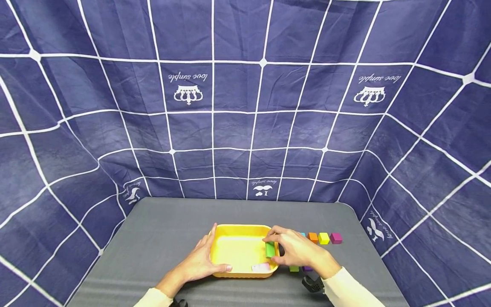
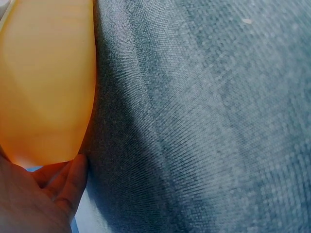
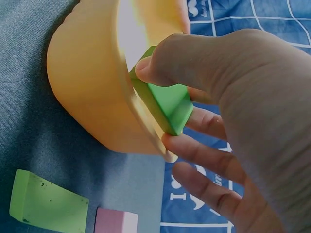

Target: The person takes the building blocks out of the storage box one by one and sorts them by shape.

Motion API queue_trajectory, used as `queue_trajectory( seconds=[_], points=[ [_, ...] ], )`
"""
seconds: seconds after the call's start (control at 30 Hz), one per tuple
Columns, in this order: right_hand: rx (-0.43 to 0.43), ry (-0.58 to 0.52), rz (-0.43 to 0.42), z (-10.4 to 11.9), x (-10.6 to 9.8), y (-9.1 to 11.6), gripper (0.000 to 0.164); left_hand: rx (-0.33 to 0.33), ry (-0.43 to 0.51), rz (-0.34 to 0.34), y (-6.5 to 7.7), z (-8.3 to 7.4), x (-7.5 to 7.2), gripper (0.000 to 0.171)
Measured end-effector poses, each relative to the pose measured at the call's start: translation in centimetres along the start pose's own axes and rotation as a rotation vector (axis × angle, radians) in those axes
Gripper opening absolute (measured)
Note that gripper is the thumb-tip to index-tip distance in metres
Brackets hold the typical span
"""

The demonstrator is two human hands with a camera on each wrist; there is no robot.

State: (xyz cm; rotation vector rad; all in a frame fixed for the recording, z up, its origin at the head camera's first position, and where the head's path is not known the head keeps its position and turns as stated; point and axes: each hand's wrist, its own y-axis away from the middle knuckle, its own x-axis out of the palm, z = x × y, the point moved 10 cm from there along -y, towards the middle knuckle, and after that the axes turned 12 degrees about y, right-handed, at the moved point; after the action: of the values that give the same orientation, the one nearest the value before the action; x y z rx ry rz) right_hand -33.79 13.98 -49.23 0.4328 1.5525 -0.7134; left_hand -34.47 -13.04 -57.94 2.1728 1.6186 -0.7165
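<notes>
A yellow plastic tray (image 1: pixel 241 249) stands on the grey tabletop in the head view. My left hand (image 1: pixel 203 256) holds its left end, thumb over the front rim and fingers along the outer wall; the left wrist view shows the fingers (image 2: pixel 73 184) against the tray's end. Over the tray's right end, my right hand (image 1: pixel 295 247) pinches a green block (image 1: pixel 270 250) between thumb and fingers. The right wrist view has this block (image 3: pixel 170 104) tilted close to the rim, its far part hidden by the thumb. A pale pink and white piece (image 1: pixel 261 267) lies in the tray's front right corner.
Right of the tray, orange (image 1: pixel 313 237), yellow (image 1: pixel 324 238) and magenta (image 1: pixel 336 238) blocks stand in a row, with a blue one partly hidden. Nearer me lie a lime green block (image 1: pixel 294 268) and a purple block (image 1: pixel 307 268). Blue checked cloth (image 1: pixel 238 132) walls the table.
</notes>
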Motion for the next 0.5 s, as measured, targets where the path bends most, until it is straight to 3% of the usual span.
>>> queue_trajectory(
  seconds=[0.5],
  points=[
    [0.037, -0.078, -0.037, -1.3, -0.9, 2.0, 0.058, -0.015, 0.019, 0.006, 0.1, -0.1, -0.1, 0.156]
  ],
)
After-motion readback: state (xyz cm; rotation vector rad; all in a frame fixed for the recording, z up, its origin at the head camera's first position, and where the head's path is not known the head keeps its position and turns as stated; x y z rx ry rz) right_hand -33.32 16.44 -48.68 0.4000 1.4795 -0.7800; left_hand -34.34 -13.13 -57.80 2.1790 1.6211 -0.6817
